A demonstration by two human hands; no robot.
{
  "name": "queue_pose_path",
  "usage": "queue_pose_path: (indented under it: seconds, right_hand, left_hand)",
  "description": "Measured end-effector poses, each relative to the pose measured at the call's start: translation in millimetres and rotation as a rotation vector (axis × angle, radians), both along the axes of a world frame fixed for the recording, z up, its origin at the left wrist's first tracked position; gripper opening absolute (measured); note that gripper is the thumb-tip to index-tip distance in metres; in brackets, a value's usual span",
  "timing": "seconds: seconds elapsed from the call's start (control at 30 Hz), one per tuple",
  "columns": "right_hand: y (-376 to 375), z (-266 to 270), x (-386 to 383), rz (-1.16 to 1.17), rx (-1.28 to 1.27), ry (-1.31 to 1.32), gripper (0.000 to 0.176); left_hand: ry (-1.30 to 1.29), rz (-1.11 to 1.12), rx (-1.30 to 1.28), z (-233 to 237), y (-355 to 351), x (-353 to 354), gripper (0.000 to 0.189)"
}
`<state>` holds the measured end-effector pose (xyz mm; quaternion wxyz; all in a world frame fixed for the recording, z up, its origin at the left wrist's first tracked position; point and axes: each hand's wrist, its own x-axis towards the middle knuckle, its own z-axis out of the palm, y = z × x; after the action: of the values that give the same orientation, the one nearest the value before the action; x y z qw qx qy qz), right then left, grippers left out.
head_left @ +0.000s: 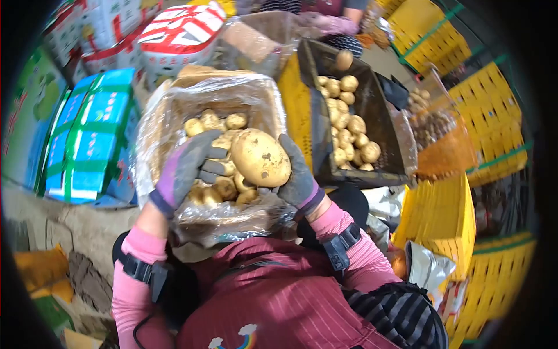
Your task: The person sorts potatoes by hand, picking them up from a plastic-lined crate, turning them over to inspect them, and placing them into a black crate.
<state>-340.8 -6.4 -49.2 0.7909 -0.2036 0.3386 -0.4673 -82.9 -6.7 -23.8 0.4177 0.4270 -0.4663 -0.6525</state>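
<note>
A large potato [260, 158] with dark soil specks is held above a box [268, 96] lined with clear plastic. My right hand [300, 173], in a grey and purple glove, grips it from the right side and from below. On the other side, my left hand [192, 166] wears a matching glove. Its fingers are bent and apart, over the box, with nothing visible in them and a small gap to the potato. Smaller potatoes [212, 119] lie in the box under and behind both hands.
A dark crate [392, 157] with more potatoes stands to the right. Blue boxes [90, 136] with green straps are at left. Red-and-white bags [180, 35] stand behind. Yellow crates [488, 110] and an orange mesh bag [444, 154] are at far right. Another person's gloved hand [334, 23] shows at the top.
</note>
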Motion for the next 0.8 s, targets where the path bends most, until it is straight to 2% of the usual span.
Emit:
queue_pose_path:
  seconds: [0.07,0.1,0.13,0.17,0.23,0.33,0.37,0.4,0.47,0.53,0.6,0.73,0.8]
  right_hand:
    - [-8,8,-37,-0.139,-0.161,0.153,0.067]
    - [-6,33,-57,-0.069,-0.205,0.160,0.069]
    - [-14,32,-81,-0.171,-0.201,0.217,0.065]
    - [-27,28,-102,-0.320,-0.097,0.171,0.063]
    - [-33,27,-145,-0.425,-0.091,0.212,0.058]
    - [-34,23,-183,-0.616,0.009,0.331,0.056]
    - [-36,28,-170,-0.829,0.114,0.319,0.057]
    - [-33,13,-181,-0.713,-0.077,0.363,0.055]
    - [-33,35,-111,-0.673,-0.350,0.604,0.055]
    - [-51,44,-47,-0.327,-0.419,0.630,0.055]
    - [-75,26,1,0.161,-0.550,0.778,0.055]
    - [-155,-99,92,0.507,-0.685,1.369,0.063]
    - [-199,-173,110,0.568,-0.637,1.530,0.073]
  left_hand:
    - [-0.023,0.084,-0.002,-2,-1,-1,0.048]
    - [-0.026,0.111,-0.003,-5,-1,2,0.049]
    - [-0.029,0.146,-0.002,-6,-1,4,0.050]
    - [-0.033,0.148,0.003,-7,-1,7,0.050]
    - [0.038,0.161,0.017,-8,3,19,0.058]
    - [0.062,0.222,-0.039,7,16,33,0.059]
    - [0.096,0.239,-0.024,6,16,40,0.059]
    - [0.087,0.263,-0.008,6,17,47,0.059]
    - [0.130,0.332,-0.033,8,17,58,0.058]
    - [0.145,0.353,-0.018,4,12,70,0.058]
    - [0.154,0.380,0.015,3,7,79,0.057]
    - [0.102,0.513,0.015,13,14,84,0.055]
    - [0.090,0.554,0.010,13,18,91,0.055]
